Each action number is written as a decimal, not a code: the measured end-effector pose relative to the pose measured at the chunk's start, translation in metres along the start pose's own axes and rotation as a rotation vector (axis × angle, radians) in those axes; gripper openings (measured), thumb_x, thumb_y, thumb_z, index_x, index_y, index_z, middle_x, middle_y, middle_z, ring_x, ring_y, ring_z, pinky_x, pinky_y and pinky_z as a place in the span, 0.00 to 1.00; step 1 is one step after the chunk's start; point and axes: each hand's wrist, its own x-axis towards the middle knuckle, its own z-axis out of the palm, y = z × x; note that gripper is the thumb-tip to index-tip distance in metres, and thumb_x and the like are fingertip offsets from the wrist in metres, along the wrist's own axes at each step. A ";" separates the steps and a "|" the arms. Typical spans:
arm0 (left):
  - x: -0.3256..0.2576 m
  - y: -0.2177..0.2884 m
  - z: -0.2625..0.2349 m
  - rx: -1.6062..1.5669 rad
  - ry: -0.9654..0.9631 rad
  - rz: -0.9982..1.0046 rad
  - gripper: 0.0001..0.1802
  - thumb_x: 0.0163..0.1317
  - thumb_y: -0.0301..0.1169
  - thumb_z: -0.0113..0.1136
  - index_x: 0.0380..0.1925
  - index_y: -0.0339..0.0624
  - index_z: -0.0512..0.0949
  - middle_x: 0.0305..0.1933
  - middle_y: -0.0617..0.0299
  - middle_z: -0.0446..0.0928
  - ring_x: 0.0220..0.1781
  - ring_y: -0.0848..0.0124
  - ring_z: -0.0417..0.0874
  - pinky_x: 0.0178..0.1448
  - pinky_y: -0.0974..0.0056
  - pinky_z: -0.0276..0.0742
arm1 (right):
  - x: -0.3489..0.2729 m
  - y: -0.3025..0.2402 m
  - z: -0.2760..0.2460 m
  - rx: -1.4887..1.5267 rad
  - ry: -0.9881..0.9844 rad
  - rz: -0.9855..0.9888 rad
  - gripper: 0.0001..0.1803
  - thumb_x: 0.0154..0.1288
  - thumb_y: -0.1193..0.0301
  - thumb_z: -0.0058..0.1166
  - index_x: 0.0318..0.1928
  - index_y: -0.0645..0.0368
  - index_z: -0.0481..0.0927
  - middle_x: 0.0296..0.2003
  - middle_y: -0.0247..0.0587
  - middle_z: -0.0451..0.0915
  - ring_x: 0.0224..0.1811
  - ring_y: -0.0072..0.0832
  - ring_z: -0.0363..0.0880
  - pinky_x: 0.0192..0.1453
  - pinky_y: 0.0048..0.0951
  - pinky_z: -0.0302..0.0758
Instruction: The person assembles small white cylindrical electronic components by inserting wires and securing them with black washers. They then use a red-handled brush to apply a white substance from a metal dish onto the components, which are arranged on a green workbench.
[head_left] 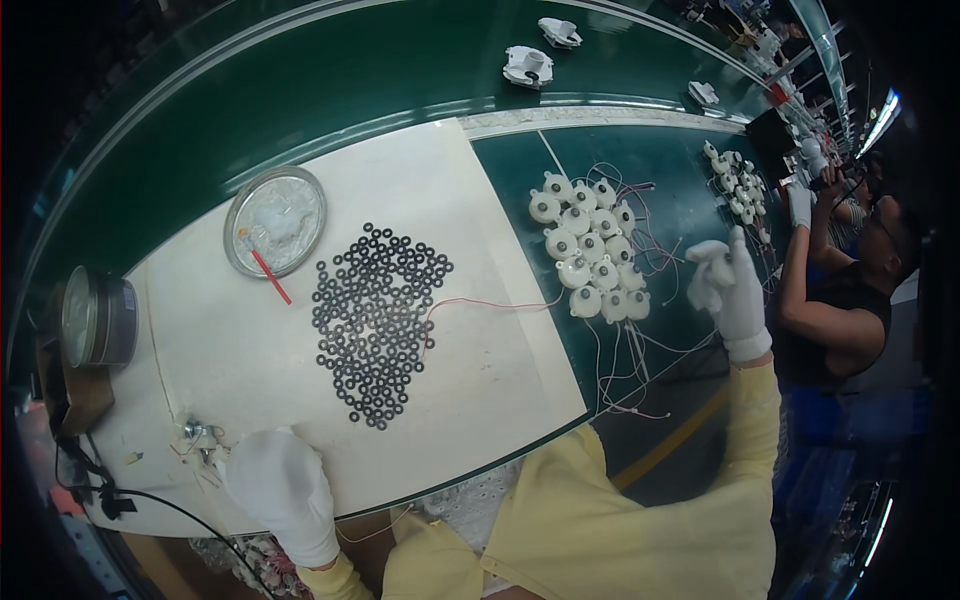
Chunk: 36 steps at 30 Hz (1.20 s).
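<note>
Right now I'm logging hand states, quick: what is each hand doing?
Left hand: gloved, resting on the white mat; grip cannot be told.
Right hand: gloved, closed on a small white motor.

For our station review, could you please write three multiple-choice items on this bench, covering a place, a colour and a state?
1. Where do the black rings lie?
A. on the white mat
B. in the round dish
C. on the floor

2. What colour is the stick at the dish?
A. blue
B. red
C. yellow

3. What does the right hand hold?
A. nothing
B. a black ring
C. a white part

Answers: 1 A, they spread over the mat; 2 B, it is plainly red; 3 C, the gloved fingers close on a white piece beside the white motors.
</note>
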 end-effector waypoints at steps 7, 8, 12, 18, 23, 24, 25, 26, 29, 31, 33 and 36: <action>0.004 0.009 -0.003 0.076 -0.020 -0.040 0.17 0.63 0.33 0.60 0.52 0.47 0.77 0.42 0.61 0.76 0.58 0.52 0.74 0.70 0.37 0.58 | 0.061 0.035 0.012 -0.707 0.225 -0.090 0.19 0.77 0.57 0.48 0.35 0.61 0.77 0.21 0.28 0.73 0.20 0.15 0.64 0.25 0.21 0.62; 0.003 0.010 -0.002 0.080 -0.018 -0.043 0.16 0.62 0.33 0.60 0.51 0.47 0.78 0.42 0.61 0.76 0.58 0.53 0.74 0.70 0.37 0.58 | 0.067 0.037 0.012 -0.760 0.205 -0.122 0.19 0.77 0.58 0.48 0.36 0.61 0.77 0.21 0.28 0.73 0.19 0.15 0.65 0.24 0.22 0.62; 0.006 0.015 -0.002 0.067 -0.010 -0.067 0.16 0.62 0.33 0.60 0.50 0.47 0.78 0.42 0.61 0.76 0.58 0.53 0.74 0.70 0.38 0.57 | 0.070 0.034 0.015 -1.047 0.222 -0.302 0.16 0.77 0.60 0.46 0.37 0.59 0.76 0.20 0.42 0.78 0.17 0.34 0.74 0.23 0.35 0.68; 0.007 0.016 -0.008 0.063 -0.004 -0.078 0.14 0.60 0.33 0.61 0.47 0.47 0.79 0.38 0.61 0.76 0.55 0.55 0.75 0.69 0.40 0.59 | 0.080 0.049 0.013 -1.373 0.252 -0.475 0.11 0.77 0.62 0.45 0.41 0.54 0.76 0.25 0.50 0.80 0.27 0.52 0.80 0.29 0.48 0.73; 0.015 0.013 -0.011 0.009 0.044 -0.024 0.14 0.55 0.33 0.66 0.42 0.48 0.80 0.35 0.65 0.76 0.48 0.60 0.76 0.64 0.45 0.64 | 0.074 0.054 0.005 -1.522 0.317 -0.385 0.11 0.76 0.65 0.45 0.42 0.57 0.79 0.30 0.51 0.81 0.30 0.51 0.79 0.32 0.47 0.71; 0.015 0.011 -0.012 -0.001 0.058 -0.013 0.15 0.54 0.34 0.67 0.43 0.49 0.81 0.35 0.66 0.76 0.47 0.61 0.76 0.64 0.46 0.64 | 0.073 0.051 0.013 -1.529 0.347 -0.497 0.12 0.75 0.65 0.46 0.41 0.59 0.79 0.31 0.53 0.81 0.34 0.50 0.80 0.36 0.45 0.72; 0.015 0.011 -0.014 -0.022 0.072 0.007 0.15 0.54 0.36 0.68 0.43 0.50 0.81 0.34 0.66 0.75 0.47 0.63 0.76 0.64 0.47 0.65 | 0.071 0.046 0.019 -1.506 0.376 -0.488 0.13 0.75 0.64 0.47 0.43 0.62 0.78 0.34 0.54 0.81 0.37 0.49 0.80 0.40 0.44 0.73; 0.013 0.011 -0.013 -0.017 0.079 -0.002 0.15 0.54 0.36 0.68 0.43 0.51 0.81 0.34 0.67 0.75 0.47 0.63 0.76 0.64 0.47 0.65 | 0.070 0.047 0.018 -1.466 0.429 -0.500 0.14 0.75 0.63 0.48 0.43 0.63 0.78 0.37 0.53 0.81 0.39 0.48 0.80 0.42 0.43 0.73; 0.007 0.011 -0.009 -0.032 0.097 -0.018 0.16 0.53 0.38 0.69 0.43 0.53 0.81 0.33 0.68 0.74 0.46 0.64 0.76 0.64 0.47 0.65 | 0.077 0.052 0.000 -1.585 0.369 -0.479 0.15 0.76 0.65 0.47 0.42 0.67 0.78 0.44 0.57 0.80 0.44 0.50 0.78 0.49 0.42 0.73; 0.003 0.010 -0.005 -0.043 0.112 -0.022 0.16 0.53 0.39 0.69 0.43 0.54 0.81 0.33 0.68 0.73 0.47 0.64 0.76 0.65 0.47 0.65 | 0.084 0.061 -0.015 -1.673 0.318 -0.695 0.15 0.76 0.66 0.46 0.41 0.68 0.77 0.47 0.60 0.78 0.47 0.52 0.77 0.53 0.42 0.72; 0.003 0.011 -0.007 -0.055 0.118 -0.015 0.16 0.53 0.39 0.69 0.43 0.55 0.81 0.34 0.68 0.72 0.48 0.64 0.76 0.65 0.47 0.65 | 0.086 0.055 -0.017 -1.566 0.213 -0.584 0.15 0.76 0.67 0.46 0.42 0.69 0.77 0.51 0.63 0.77 0.51 0.53 0.75 0.57 0.41 0.71; 0.000 0.016 -0.016 -0.075 0.157 0.022 0.14 0.55 0.41 0.68 0.42 0.57 0.82 0.35 0.68 0.71 0.49 0.65 0.76 0.66 0.46 0.65 | 0.085 0.038 -0.019 -1.507 0.246 -0.622 0.15 0.76 0.68 0.45 0.44 0.69 0.77 0.55 0.61 0.76 0.55 0.50 0.75 0.61 0.41 0.69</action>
